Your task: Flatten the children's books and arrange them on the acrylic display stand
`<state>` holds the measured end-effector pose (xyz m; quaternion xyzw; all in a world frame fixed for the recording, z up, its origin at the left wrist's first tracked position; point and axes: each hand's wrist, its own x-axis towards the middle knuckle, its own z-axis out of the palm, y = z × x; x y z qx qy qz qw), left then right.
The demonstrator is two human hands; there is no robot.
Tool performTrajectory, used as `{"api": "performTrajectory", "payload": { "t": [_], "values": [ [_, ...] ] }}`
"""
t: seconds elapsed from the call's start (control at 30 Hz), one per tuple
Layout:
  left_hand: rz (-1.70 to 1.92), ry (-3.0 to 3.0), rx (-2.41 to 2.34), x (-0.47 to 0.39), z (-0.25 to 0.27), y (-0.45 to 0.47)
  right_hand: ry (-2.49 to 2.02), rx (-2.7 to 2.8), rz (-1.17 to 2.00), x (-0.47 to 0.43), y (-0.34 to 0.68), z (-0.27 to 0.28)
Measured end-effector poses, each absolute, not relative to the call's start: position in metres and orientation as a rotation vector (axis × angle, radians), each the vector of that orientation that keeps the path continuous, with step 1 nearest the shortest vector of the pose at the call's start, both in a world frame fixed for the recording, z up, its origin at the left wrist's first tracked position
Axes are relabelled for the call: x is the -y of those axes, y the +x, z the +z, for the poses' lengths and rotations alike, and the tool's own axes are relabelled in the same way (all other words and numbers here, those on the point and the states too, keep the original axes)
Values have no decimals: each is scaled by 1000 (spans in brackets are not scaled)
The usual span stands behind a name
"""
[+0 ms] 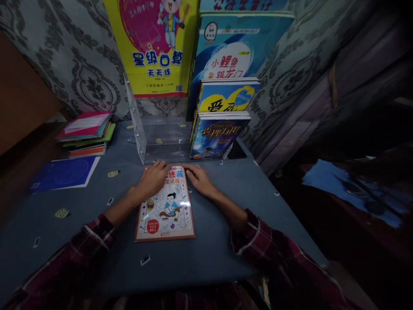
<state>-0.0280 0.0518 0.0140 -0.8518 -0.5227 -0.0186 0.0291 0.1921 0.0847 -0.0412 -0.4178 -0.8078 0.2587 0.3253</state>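
A thin book [169, 211] with a pale cover and a seated cartoon figure in blue lies face up on the table. My left hand [155, 178] covers its upper left corner, fingers bent over the far edge. At the upper right corner, my right hand [200, 180] has its curled fingers on the book's edge. Just beyond both hands stands a clear stepped rack [161, 150]. Its right side holds a dark blue book [219, 137] in front, with a yellow and blue book [206, 97] and a teal book [235, 47] behind.
A large yellow and magenta workbook [158, 82] stands at the rack's back left. Left of the rack is a stack of books [85, 131], with a blue booklet [66, 172] lying nearer. A patterned cloth [87, 77] hangs behind the blue-grey table [106, 258].
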Motion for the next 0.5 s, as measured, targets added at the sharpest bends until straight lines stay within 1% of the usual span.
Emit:
{"api": "performTrajectory", "payload": {
  "t": [0.1,0.33,0.5],
  "values": [
    [-129,-2666,1535,-59,6,-22,-1089,2070,749,-89,195,-43],
    [-134,-2698,1463,-68,-1,-10,-1050,1965,888,-92,196,-51],
    [-166,-2692,1509,-69,-3,-7,-1059,2020,799,-87,195,-49]
  ]
}}
